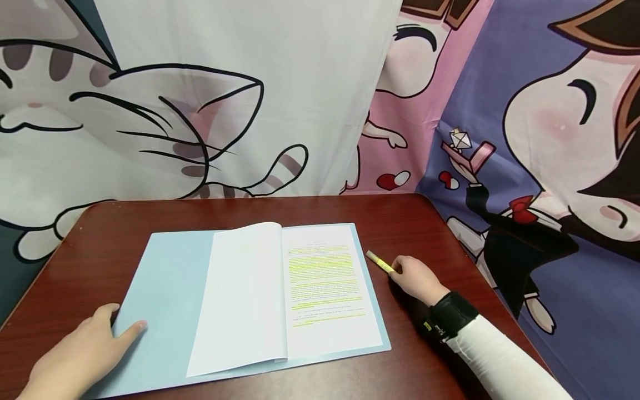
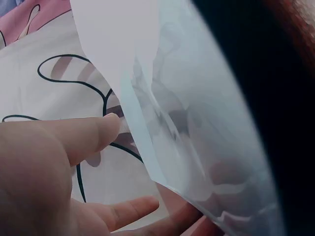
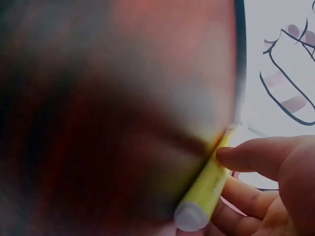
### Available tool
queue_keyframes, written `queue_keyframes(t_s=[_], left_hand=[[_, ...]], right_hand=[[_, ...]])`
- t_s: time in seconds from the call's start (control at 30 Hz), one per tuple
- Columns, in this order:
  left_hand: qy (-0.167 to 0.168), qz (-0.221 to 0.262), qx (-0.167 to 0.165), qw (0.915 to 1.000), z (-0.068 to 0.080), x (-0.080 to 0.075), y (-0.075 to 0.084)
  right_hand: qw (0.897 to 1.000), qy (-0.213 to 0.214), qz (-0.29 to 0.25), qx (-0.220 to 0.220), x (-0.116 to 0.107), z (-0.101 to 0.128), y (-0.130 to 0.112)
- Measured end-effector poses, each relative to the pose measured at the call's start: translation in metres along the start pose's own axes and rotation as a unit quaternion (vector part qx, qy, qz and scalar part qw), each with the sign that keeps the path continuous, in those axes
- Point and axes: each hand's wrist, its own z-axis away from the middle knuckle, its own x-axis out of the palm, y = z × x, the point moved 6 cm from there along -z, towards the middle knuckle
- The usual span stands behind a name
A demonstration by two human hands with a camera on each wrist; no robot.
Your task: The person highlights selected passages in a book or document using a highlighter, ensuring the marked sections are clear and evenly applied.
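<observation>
A light-blue folder (image 1: pixel 172 289) lies spread on the table, with white sheets in it. The left sheet (image 1: pixel 245 305) is blank and lifts slightly at its edges. Printed text on the right sheet (image 1: pixel 332 339) is largely marked in yellow. My left hand (image 1: pixel 80 347) is at the folder's left edge, thumb spread over the cover and apart from the straight fingers. Right of the folder, my right hand (image 1: pixel 416 278) pinches a yellow highlighter (image 1: pixel 381 261) between thumb and fingers. Its pale end (image 3: pixel 192 216) shows in the right wrist view; whether it is capped I cannot tell.
The dark red-brown table (image 1: pixel 310 383) has rounded back corners. Behind it hangs a white cloth (image 1: pixel 300 83) with a cartoon cat, and pink and blue cloth (image 1: pixel 575 311) with cartoon figures drapes down along the right side.
</observation>
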Motion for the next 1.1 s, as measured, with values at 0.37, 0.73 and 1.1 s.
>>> queue_keyframes(t_s=[0.37, 0.73, 1.1], left_hand=[[-0.009, -0.002, 0.011, 0.9999, 0.001, 0.003, 0.001], [-0.021, 0.032, 0.022, 0.999, 0.003, -0.005, -0.009], [0.002, 0.061, 0.071, 0.9956, 0.019, -0.045, -0.005]], right_hand=[[1.0, 0.019, -0.015, 0.001, 0.0, 0.001, -0.003], [0.986, -0.016, -0.008, -0.165, 0.008, 0.027, -0.071], [0.977, -0.076, -0.021, -0.198, 0.027, 0.039, -0.091]])
